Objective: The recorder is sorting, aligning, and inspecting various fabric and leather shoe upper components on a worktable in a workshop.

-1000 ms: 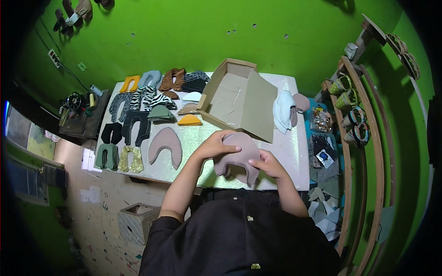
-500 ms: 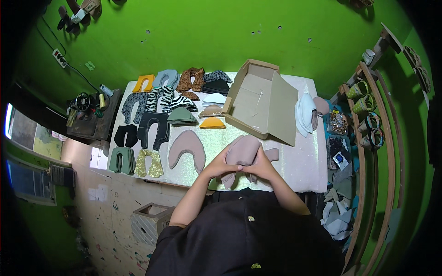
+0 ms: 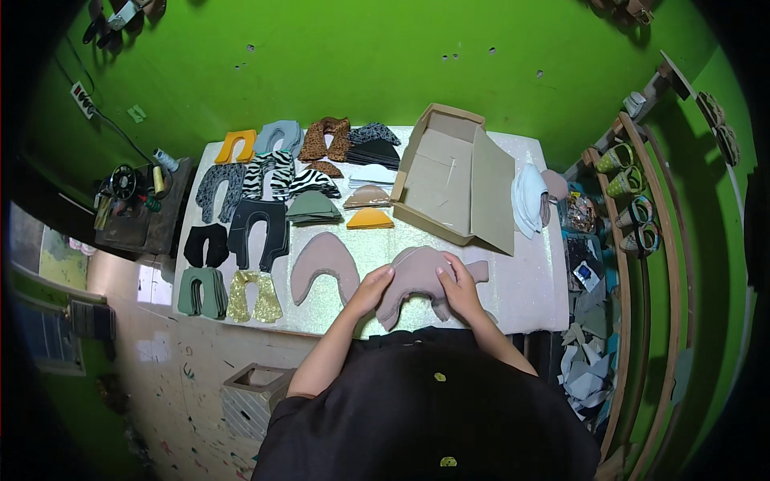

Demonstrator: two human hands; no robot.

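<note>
Fingers (image 3: 454,261) on the right hand (image 3: 462,290) are spread, with the thumb and pointing finger apart on the right side of a pink pile (image 3: 419,264). I cannot tell if the hidden fingers grip it from below. The left hand (image 3: 371,290) touches the left side of the same pile. Its fingers look close together, but I cannot tell if they pinch the edge. The pink pile is shaped like an arch, and its open side faces the near edge of the table (image 3: 525,309). It is between the two hands, at the near side of the table. A pink strip (image 3: 481,271) sticks out to the right of it.

Just left of the left hand lies another pink arch (image 3: 325,245). Farther left, at the near corner, are a green pile (image 3: 189,286) and a shiny gold piece (image 3: 271,301). Black pieces (image 3: 206,244) lie just behind them. Zebra-striped pieces (image 3: 254,172) are farther back, and an orange arch (image 3: 233,139) is at the far left.

In the middle are half-round piles, one green (image 3: 313,210) and one yellow-orange (image 3: 370,220). A brown box (image 3: 437,176) sits open behind the hands, at the far side. A pale blue pile (image 3: 525,204) is to its right. Past the table on the right, shoes (image 3: 626,183) sit on a wooden rack (image 3: 656,264).
</note>
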